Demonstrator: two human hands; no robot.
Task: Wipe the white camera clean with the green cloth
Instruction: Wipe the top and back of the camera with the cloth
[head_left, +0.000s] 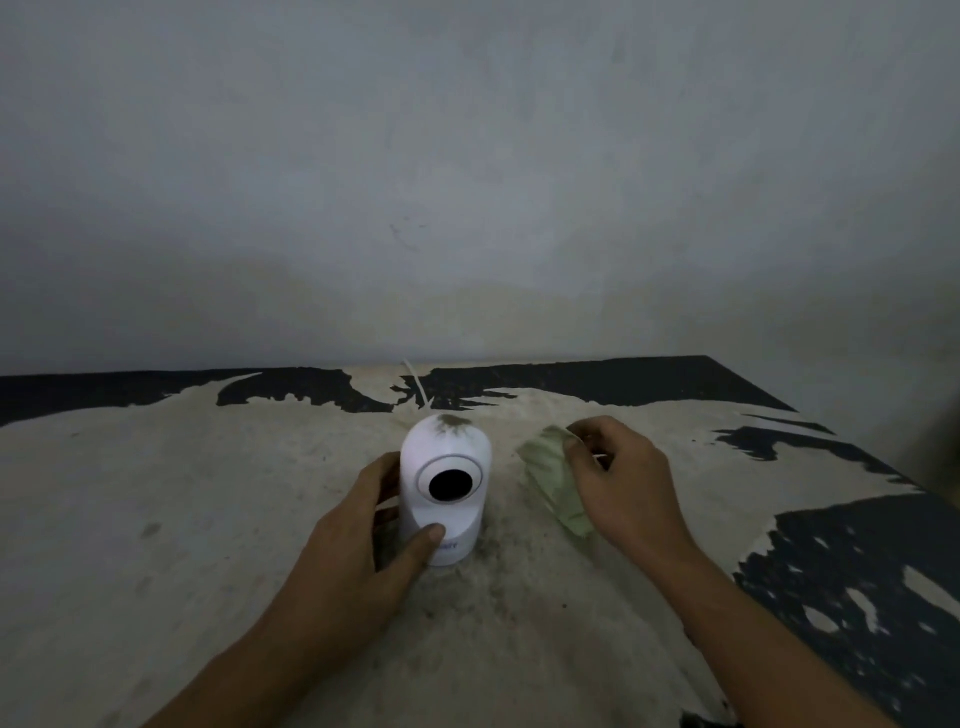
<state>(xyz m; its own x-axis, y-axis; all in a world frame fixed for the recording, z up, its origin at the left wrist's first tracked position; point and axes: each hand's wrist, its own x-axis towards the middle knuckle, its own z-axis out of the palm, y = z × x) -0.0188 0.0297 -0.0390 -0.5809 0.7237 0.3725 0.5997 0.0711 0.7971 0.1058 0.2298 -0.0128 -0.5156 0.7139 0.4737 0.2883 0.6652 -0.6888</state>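
Two bare forearms reach in from the bottom edge over a worn tabletop (156, 467) whose dark surface layer has peeled away to leave a wide pale, rough patch speckled with dark grit. The left hand (358, 525) is wrapped around the lower body of the small white plastic camera (445, 488), a rounded upright cylinder with a round black lens (450, 485) set in a ring on its front; the thumb presses on the front of the base below the lens while the fingers curl around the camera's left side. The white camera stands upright on the pale patch near the middle of the table, with a smudge of dark dirt (453, 425) on its domed top and a thin white cable (418, 387) running back from behind it toward the grey wall (467, 182). Just to the camera's right, apart from it, the right hand (618, 483) closes its fingertips on the folded pale green cloth (553, 480), which lies on the table, pinching it along its right edge.
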